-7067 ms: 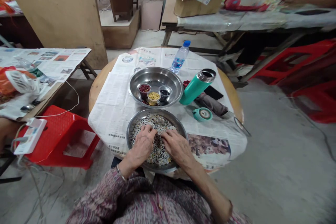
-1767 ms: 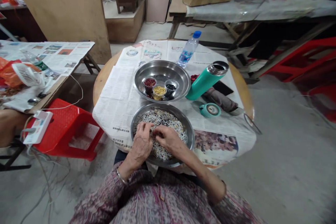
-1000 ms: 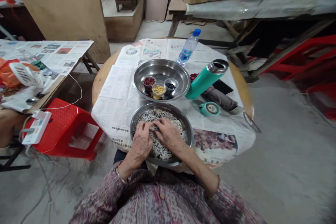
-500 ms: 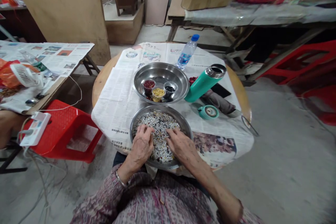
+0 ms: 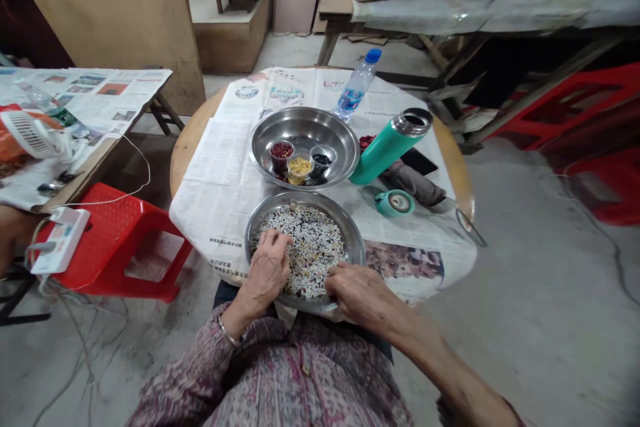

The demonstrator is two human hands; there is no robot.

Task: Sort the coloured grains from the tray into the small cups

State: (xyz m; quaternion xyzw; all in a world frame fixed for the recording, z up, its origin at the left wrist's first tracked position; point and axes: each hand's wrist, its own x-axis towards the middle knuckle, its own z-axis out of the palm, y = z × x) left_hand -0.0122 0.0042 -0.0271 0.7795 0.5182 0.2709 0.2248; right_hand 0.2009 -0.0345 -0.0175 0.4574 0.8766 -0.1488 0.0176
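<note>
A steel basin (image 5: 356, 240) at the table's near edge holds a layer of white grains (image 5: 310, 240) mixed with black, yellow and dark red bits. My left hand (image 5: 270, 265) rests at the basin's left side, fingers bent and slightly apart over the grains. At the lower right rim, my right hand (image 5: 357, 288) has its fingers curled closed; whatever is in them is hidden. Just beyond, a second steel bowl (image 5: 337, 137) holds clear cups of red beans (image 5: 281, 151), yellow beans (image 5: 299, 167) and black beans (image 5: 321, 159). A few loose beans lie on its bottom.
On the newspaper-covered round table (image 5: 210, 160) stand a water bottle (image 5: 356, 87), a green thermos (image 5: 390, 150), its green lid (image 5: 395, 203) and a folded grey umbrella (image 5: 415, 185). A red stool (image 5: 120, 240) with a power strip (image 5: 61, 240) is at left.
My right hand has moved from over the grains toward the lower right rim, and its fingers have curled in. My left hand stays over the left side. The view has tilted slightly.
</note>
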